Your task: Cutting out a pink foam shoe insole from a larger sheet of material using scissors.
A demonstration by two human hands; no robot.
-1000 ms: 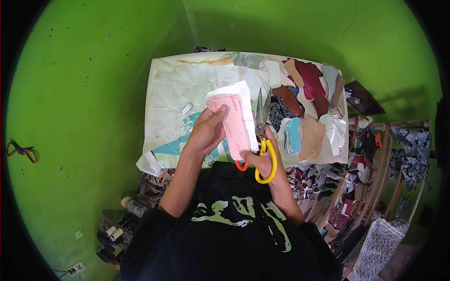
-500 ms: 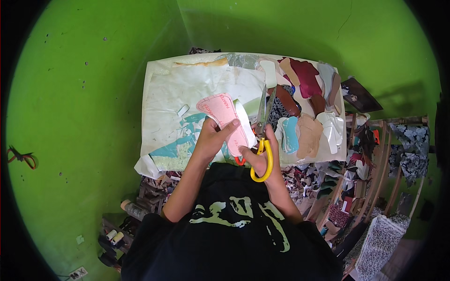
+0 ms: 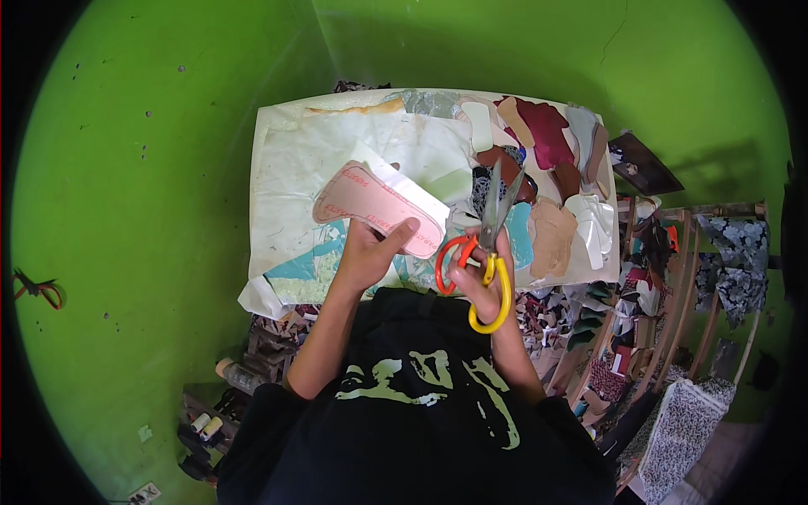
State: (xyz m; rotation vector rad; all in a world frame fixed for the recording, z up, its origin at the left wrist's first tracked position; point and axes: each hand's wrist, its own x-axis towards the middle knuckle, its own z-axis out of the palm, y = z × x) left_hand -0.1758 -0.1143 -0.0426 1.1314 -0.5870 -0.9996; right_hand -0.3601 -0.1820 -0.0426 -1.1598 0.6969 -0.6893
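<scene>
My left hand (image 3: 373, 259) grips a pink insole-shaped piece (image 3: 358, 198) with red print, thumb on top and fingers underneath. Behind the pink piece, a white sheet (image 3: 418, 192) sticks out along its far right edge. To the right, my right hand (image 3: 481, 290) is closed round large scissors (image 3: 491, 229) with one orange and one yellow handle loop. Their metal blades point away from me, slightly parted, apart from the pink piece and over the table (image 3: 282, 181).
Stacks of cut pieces lie on the table's right side: tan (image 3: 551, 240), white (image 3: 592, 231), teal (image 3: 520, 236) and maroon (image 3: 547, 135). Teal scraps (image 3: 311, 252) lie on the left. A wooden rack (image 3: 669, 303) with material stands at right, and green walls (image 3: 168, 210) surround the table.
My left hand has turned the pink piece leftward, so it lies more crosswise with more white sheet showing. My right hand has come off the piece, shifting right with the scissors.
</scene>
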